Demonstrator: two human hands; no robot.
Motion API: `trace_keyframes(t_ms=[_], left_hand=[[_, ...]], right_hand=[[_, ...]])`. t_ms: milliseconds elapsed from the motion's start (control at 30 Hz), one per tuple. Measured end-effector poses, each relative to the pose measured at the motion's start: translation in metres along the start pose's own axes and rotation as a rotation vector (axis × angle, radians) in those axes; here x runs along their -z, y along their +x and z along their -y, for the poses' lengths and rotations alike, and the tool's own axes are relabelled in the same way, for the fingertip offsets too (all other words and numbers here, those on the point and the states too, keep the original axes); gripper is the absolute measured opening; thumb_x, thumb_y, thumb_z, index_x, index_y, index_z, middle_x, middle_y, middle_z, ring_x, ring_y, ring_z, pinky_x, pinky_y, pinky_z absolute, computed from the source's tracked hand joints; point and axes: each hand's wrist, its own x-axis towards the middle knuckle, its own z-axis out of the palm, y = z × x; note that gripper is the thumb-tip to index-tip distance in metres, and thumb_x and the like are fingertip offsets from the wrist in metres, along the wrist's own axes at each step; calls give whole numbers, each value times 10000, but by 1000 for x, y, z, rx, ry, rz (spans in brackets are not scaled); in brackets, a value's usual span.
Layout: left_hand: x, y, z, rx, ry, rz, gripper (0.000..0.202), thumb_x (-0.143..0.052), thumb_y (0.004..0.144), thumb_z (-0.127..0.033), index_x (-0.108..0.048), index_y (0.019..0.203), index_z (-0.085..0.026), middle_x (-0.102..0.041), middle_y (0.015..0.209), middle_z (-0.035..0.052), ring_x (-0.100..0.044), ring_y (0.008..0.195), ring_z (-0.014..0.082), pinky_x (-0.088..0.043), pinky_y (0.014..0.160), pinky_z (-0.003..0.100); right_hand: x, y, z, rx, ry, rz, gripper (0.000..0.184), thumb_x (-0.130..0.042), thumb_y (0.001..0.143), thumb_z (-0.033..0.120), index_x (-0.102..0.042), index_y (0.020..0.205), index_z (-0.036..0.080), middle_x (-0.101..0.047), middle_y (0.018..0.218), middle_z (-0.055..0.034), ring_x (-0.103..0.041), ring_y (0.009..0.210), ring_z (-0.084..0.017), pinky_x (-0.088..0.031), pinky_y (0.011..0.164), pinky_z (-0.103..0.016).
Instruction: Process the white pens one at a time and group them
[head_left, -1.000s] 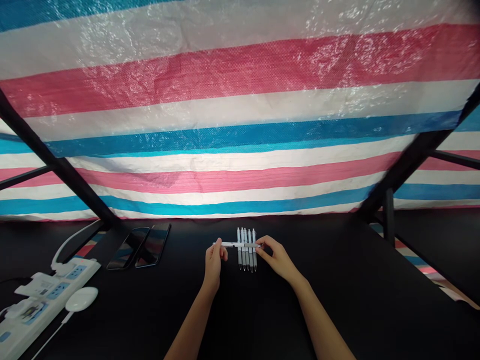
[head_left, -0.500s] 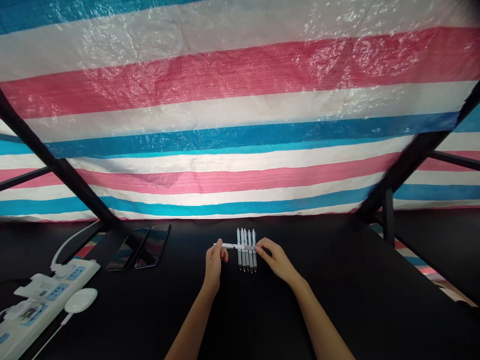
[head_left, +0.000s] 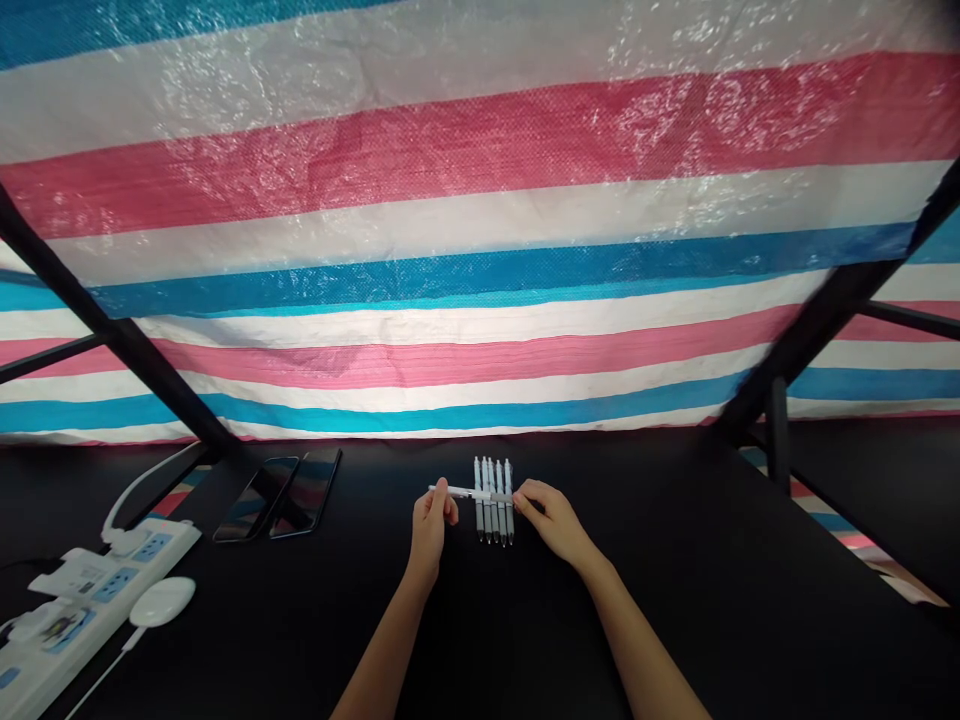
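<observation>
A white and grey pen (head_left: 480, 494) is held crosswise between my two hands. My left hand (head_left: 430, 525) pinches its left end between thumb and fingers. At its other end, the fingertips of my right hand (head_left: 551, 520) are closed on the grey part. Below this pen, several similar white pens (head_left: 495, 522) lie side by side on the black table (head_left: 487, 620), clickers towards the far edge and tips towards me. The held pen crosses over the middle of the row; whether it touches them I cannot tell.
Two dark phones (head_left: 256, 500) lie left of my hands. A white power strip (head_left: 169, 550) with plugs and a round white charging pad (head_left: 163, 601) are at the lower left. Black metal bars (head_left: 825, 300) slant up on both sides before a striped tarp (head_left: 450, 360).
Almost nothing differs. The held pen and my hands have shifted very slightly to the right, and both hands keep their grip.
</observation>
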Motion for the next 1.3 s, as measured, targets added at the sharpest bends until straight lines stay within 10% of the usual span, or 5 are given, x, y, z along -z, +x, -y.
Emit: trace_keyframes(t_ms=[333,567,1100,1300], left_hand=[[-3,3,3,-68,-64,-65,370,-571,743,-528,-514,684,-167,-557,579,-27,-430,433,63,-359,465,205],[2,3,2,71,-334,-19,758,-687,705,-405,-301,1338,-246,-693,986,94,-626,677,132,-495,650,279],[20,8,-9,113,-375,84,554,-693,695,-350,-523,1200,-198,-596,676,-21,-509,528,78,-444,546,217],[18,6,-9,68,-345,23,722,-625,751,-396,-292,1382,-283,-643,752,-9,-520,543,85,-447,564,222]], right_hand=[[-14,-4,18,96,127,133,319,-484,889,352,-567,628,188,-533,727,-3,-528,702,-146,-397,654,-253],[-18,-6,25,133,83,163,268,-555,844,361,-605,641,193,-560,735,-3,-537,681,-143,-409,662,-259],[-3,5,0,-221,588,-442,462,-511,788,583,-608,579,182,-557,588,-20,-522,599,-164,-420,614,-278],[5,4,-5,-346,876,-570,431,-634,679,597,-612,562,183,-536,562,-6,-498,552,-136,-422,554,-259]])
